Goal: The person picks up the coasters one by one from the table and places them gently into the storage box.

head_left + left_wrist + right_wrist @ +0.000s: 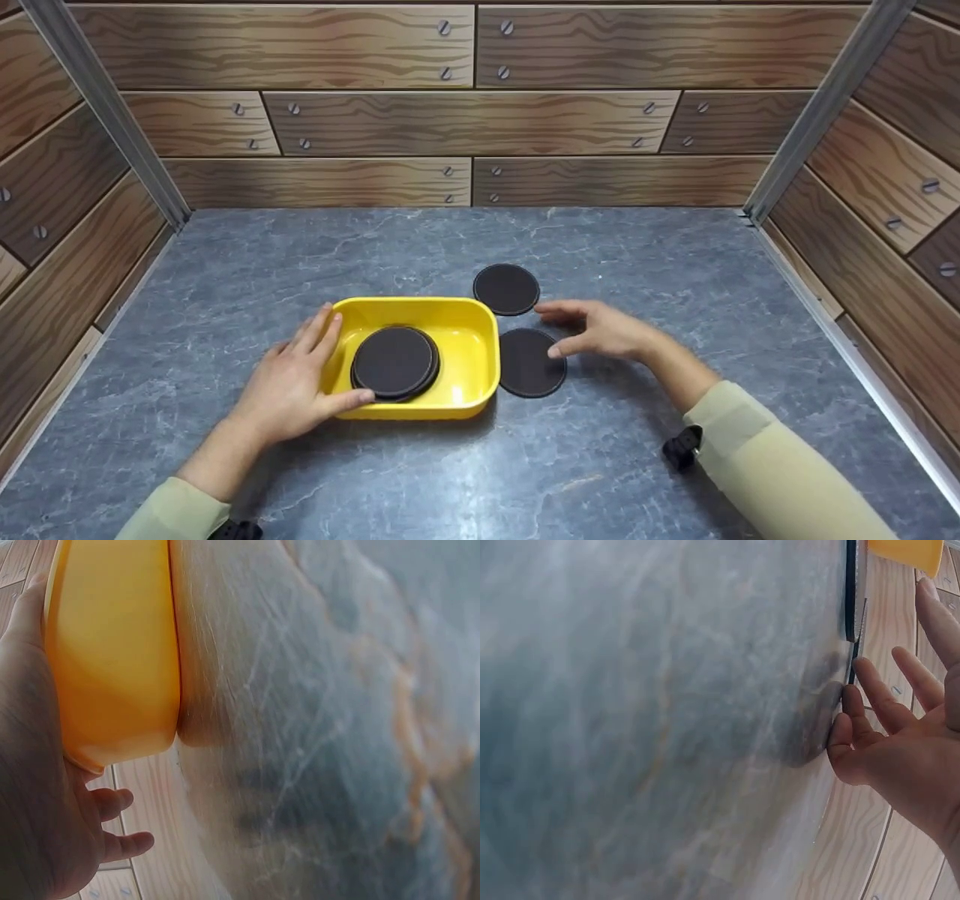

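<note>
I've got the left hand (292,382) at the 8 o'clock corner of a yellow rectangular plastic tray (469,360), fingers apart and resting against it, thumb over the front rim. Pretty sure that's bracing, so the tray won't skate on the grey marble-patterned tabletop (420,487). Inside, a stack of black round stitched leather-look discs (395,364) lies toward 9 o'clock, leaving bare floor at 3. Can't count it, but more than 1 edge shows.

Outside the tray, 2 more lie flat: a far black round stitched disc (506,290) at 2 o'clock and a near black round stitched disc (529,364) at 3, right beside the wall. My right hand (600,330) hangs low there, fingers apart, holding nothing, thumb over the near disc's edge; can't tell if it touches. Low seems sensible, since thin discs offer little edge.
</note>
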{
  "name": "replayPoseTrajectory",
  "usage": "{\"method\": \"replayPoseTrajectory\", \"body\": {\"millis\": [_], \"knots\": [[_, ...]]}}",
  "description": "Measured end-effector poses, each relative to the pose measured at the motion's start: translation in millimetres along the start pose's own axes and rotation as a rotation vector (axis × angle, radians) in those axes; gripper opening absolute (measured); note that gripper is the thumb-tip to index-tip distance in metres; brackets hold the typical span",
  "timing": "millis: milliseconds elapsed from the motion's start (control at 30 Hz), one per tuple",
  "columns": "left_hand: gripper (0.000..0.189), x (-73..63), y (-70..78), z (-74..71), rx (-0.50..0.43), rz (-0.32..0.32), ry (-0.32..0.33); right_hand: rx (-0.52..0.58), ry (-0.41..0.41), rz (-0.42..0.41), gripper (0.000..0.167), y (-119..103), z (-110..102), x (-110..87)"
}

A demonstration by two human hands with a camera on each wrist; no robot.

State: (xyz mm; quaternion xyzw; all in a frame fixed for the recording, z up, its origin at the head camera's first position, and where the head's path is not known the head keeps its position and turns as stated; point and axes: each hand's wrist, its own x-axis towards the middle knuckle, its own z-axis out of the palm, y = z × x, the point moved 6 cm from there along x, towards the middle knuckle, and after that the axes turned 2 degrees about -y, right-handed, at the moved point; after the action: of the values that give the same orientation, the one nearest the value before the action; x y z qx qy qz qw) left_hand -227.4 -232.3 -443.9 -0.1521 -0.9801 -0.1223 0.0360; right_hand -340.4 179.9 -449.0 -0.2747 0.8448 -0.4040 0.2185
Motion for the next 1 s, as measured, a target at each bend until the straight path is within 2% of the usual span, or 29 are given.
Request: {"method": "replayPoseTrajectory", "body": {"millis": [467,767,1000], "knots": [[0.119,-0.5,-0.4,0.9,0.007,0.005,0.011,-0.099,-0.02,0.047,0.081,3.5,7.5,-0.2],[0.12,-0.6,-0.2,0.7,-0.002,0.005,0.008,-0.089,-0.018,0.085,0.083,4.2,12.7,1.3],[0.12,0.1,-0.5,0.4,-0.006,0.007,0.006,-0.168,-0.029,0.12,0.089,1.6,17.2,2.1]]}}
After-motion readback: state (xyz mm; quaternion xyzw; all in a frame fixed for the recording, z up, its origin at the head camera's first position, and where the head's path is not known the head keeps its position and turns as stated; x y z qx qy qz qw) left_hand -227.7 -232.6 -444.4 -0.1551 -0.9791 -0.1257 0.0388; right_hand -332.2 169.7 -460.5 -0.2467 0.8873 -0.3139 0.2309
